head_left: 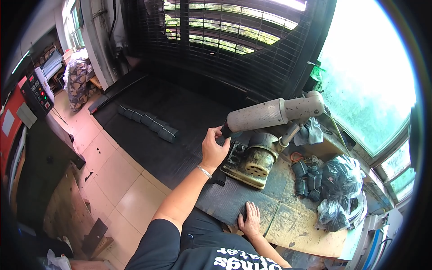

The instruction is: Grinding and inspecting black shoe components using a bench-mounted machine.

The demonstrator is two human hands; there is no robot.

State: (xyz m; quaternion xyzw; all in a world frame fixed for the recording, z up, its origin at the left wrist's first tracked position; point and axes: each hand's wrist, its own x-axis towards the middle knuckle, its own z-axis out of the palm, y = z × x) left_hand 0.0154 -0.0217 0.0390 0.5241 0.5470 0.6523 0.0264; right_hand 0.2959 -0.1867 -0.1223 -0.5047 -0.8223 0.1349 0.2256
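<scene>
My left hand (215, 147) is raised at the open end of a grey metal cylinder (258, 116), fingers closed on something dark that I cannot make out. The cylinder is carried on a jointed metal bracket (290, 134) above a grimy cream machine base (252, 180) with a round, perforated housing (260, 165). A piece of black material (219, 178) hangs at the base's near left corner. Resting flat on the dark, worn tabletop (222, 198), my right hand (250, 220) has its fingers spread and holds nothing.
Tied dark bundles (307, 180) and plastic bags (342, 180) lie right of the machine. On the black surface (148, 148) beyond my left arm is a long roll of tied dark bundles (148, 122). A control panel (38, 92) stands far left; a barred window (225, 27) is ahead.
</scene>
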